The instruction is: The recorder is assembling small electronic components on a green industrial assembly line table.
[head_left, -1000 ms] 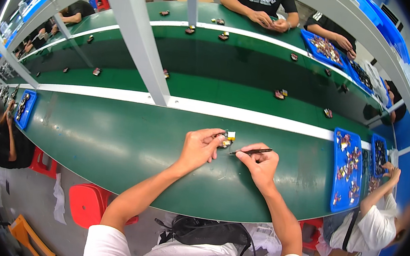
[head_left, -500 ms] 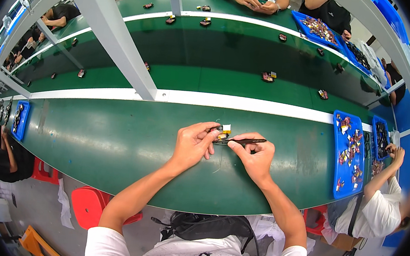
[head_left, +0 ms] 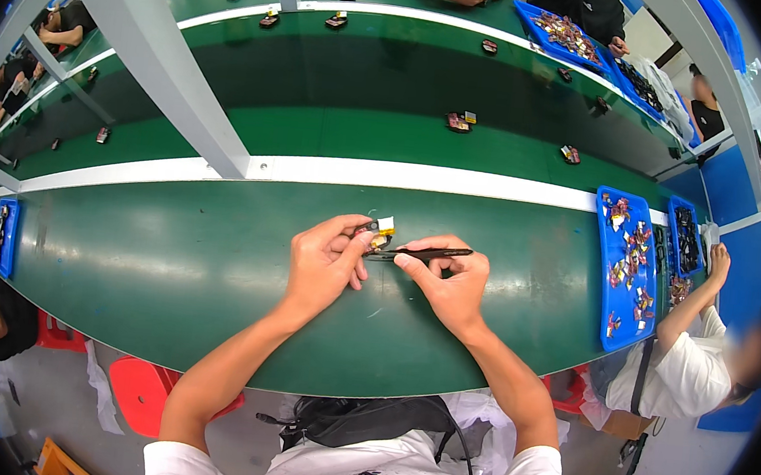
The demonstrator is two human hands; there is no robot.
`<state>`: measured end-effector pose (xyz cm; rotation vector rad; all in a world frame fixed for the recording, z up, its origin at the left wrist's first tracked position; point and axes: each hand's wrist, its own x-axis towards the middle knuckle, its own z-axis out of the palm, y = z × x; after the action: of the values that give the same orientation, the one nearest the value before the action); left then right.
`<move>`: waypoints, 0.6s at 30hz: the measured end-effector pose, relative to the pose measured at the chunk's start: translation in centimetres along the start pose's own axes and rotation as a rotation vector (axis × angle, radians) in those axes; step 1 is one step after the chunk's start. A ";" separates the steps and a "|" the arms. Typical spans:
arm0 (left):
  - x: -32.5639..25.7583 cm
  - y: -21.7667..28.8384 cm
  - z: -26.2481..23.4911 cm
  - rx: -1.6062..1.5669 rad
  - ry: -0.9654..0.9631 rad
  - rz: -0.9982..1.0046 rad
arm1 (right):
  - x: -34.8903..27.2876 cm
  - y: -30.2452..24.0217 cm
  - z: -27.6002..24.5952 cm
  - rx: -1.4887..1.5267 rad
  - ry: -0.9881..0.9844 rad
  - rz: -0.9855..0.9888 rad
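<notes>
My left hand [head_left: 323,259] pinches a small electronic assembly [head_left: 383,229] between thumb and fingers, above the green worktop. A white tab and a yellow part show at the assembly's upper right; much of the rest is hidden by my fingers. My right hand [head_left: 450,281] grips slim black tweezers [head_left: 438,254] like a pen. Their tips point left and reach the lower edge of the assembly, close to my left thumb. Whether the tips touch it or pinch anything is too small to tell.
Right of my hands lies a blue tray [head_left: 620,338] of small assemblies, with a second blue tray [head_left: 687,240] of black parts beyond. Across a white rail [head_left: 387,174] runs a green belt [head_left: 336,132] carrying scattered assemblies. A grey post [head_left: 160,51] rises at left. Co-workers sit around.
The whole view has shifted, so the scene sits farther left in the picture. Both hands keep their grips; the tweezers stay at the assembly's lower edge.
</notes>
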<state>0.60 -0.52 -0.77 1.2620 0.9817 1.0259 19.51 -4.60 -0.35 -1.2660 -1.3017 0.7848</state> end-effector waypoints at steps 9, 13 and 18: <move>0.0 -0.1 -0.4 -0.002 0.038 0.016 | 0.0 0.3 -0.2 0.040 -0.017 0.014; 0.0 -0.2 -0.6 -0.006 0.029 0.005 | 0.0 0.0 0.0 0.139 -0.029 0.057; 0.0 -0.3 -0.3 -0.025 0.011 -0.016 | 0.1 0.1 -0.3 0.163 -0.009 0.041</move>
<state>0.36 -0.44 -1.07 1.2279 0.9832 1.0310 19.82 -4.60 -0.37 -1.1629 -1.1974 0.9078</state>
